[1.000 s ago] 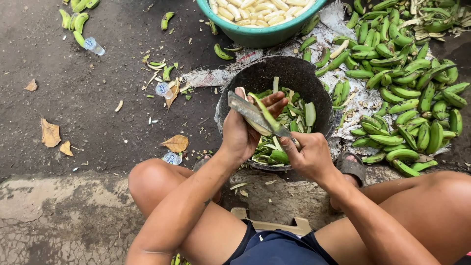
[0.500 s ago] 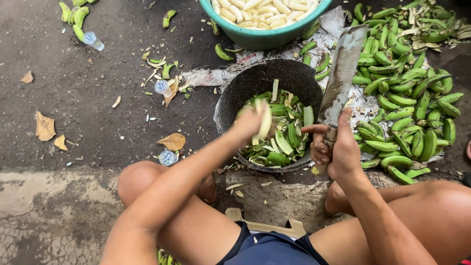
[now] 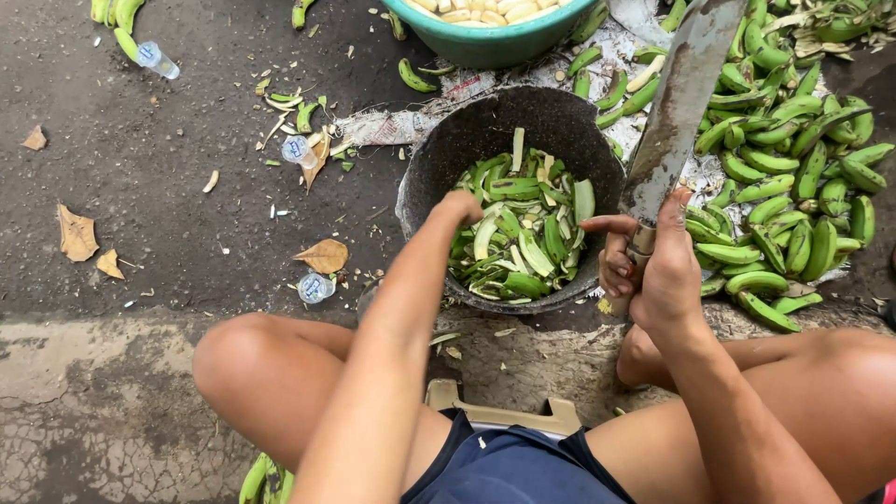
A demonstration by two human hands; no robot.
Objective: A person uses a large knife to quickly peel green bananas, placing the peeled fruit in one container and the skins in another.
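I see my right hand [image 3: 653, 266] wrapped tight around the handle of a long knife [image 3: 674, 103], its blade pointing up toward 1 o'clock. My left hand [image 3: 459, 207] reaches over the dark bucket [image 3: 439, 168] of green peels [image 3: 527, 238]; whether its fingers are spread or curled I cannot tell. A heap of green bananas [image 3: 784, 196] lies on the ground at 3 o'clock, and a teal basin [image 3: 490, 42] at 12 o'clock.

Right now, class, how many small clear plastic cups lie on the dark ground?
3. One cup lies at top left beside green bananas, one among peel scraps left of the black basin, one by a dry leaf. Others may be hidden.
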